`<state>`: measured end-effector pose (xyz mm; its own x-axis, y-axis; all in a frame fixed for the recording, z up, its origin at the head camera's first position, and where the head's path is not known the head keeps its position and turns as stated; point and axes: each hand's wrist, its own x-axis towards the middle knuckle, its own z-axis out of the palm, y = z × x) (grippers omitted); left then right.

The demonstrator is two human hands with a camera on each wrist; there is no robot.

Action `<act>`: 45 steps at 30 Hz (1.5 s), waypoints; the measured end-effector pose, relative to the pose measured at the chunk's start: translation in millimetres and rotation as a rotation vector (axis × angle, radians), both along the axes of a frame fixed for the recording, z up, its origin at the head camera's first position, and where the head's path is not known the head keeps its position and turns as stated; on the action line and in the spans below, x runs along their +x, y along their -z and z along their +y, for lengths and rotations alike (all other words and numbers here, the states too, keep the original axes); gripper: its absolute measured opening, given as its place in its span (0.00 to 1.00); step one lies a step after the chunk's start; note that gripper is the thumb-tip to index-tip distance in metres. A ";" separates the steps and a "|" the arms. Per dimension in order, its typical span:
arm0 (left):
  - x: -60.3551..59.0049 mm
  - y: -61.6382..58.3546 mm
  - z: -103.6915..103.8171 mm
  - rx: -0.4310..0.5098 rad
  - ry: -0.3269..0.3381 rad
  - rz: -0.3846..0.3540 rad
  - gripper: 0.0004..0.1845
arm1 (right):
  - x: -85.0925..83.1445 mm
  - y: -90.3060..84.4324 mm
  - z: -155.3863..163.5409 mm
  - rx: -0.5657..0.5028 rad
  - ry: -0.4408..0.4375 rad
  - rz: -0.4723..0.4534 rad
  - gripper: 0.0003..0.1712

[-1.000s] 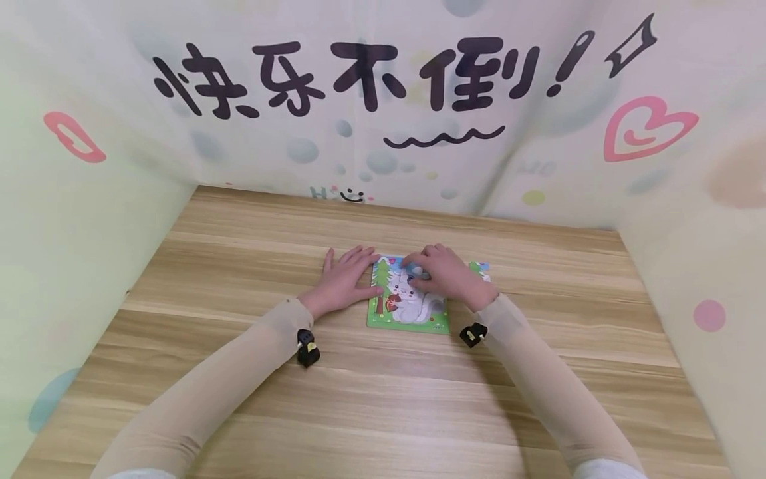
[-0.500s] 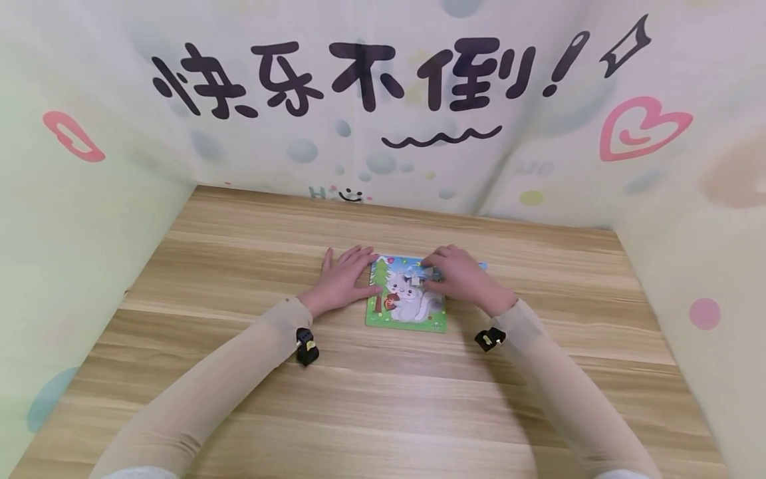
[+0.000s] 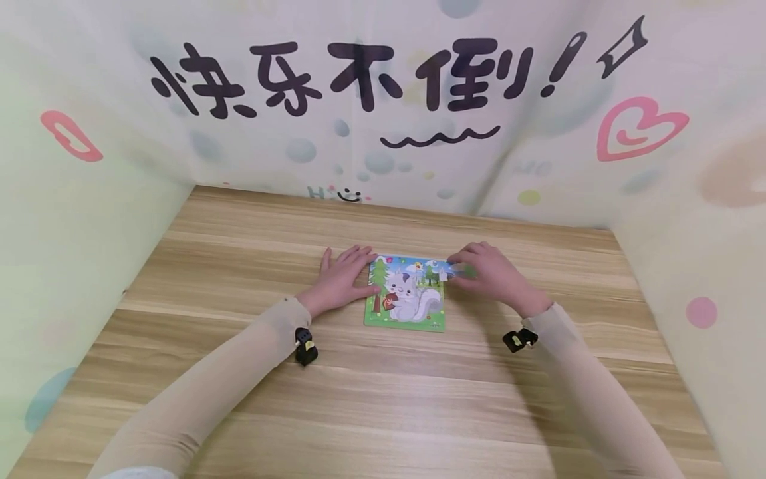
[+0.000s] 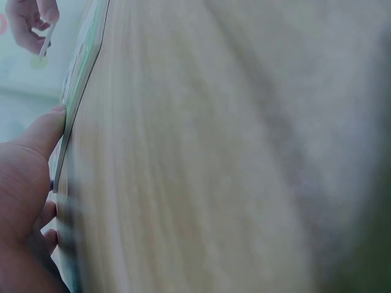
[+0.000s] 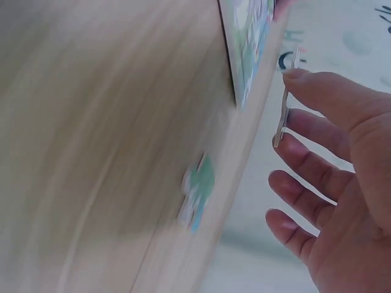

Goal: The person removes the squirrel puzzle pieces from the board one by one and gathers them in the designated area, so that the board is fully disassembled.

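Wooden desk (image 3: 383, 399), right hand (image 3: 497, 279) grip pinching puzzle piece (image 5: 282, 116) edge-up, left hand (image 3: 341, 279) spread flat.

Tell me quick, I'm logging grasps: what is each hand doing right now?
Left hand: open, flat on the table, thumb against the puzzle board.
Right hand: pinching a puzzle piece beside the board.

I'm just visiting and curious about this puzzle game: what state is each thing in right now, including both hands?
Puzzle board: flat on the table, squirrel picture mostly filled, gap at its upper right corner.
Puzzle piece: lifted off the table, pinched on edge.
Loose puzzle piece: lying flat on the table beside the board.
Left hand: flat, fingers straight, thumb against the board's left edge.
Right hand: pinches the puzzle piece at the board's upper right.
Table: wooden, level.
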<state>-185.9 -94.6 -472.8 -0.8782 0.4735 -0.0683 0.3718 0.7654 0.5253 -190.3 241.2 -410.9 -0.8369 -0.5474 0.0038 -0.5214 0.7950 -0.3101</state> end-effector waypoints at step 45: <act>1.2 -5.7 0.4 -0.055 -0.003 -0.004 0.44 | -8.2 31.4 116.5 -0.097 0.121 -0.117 0.24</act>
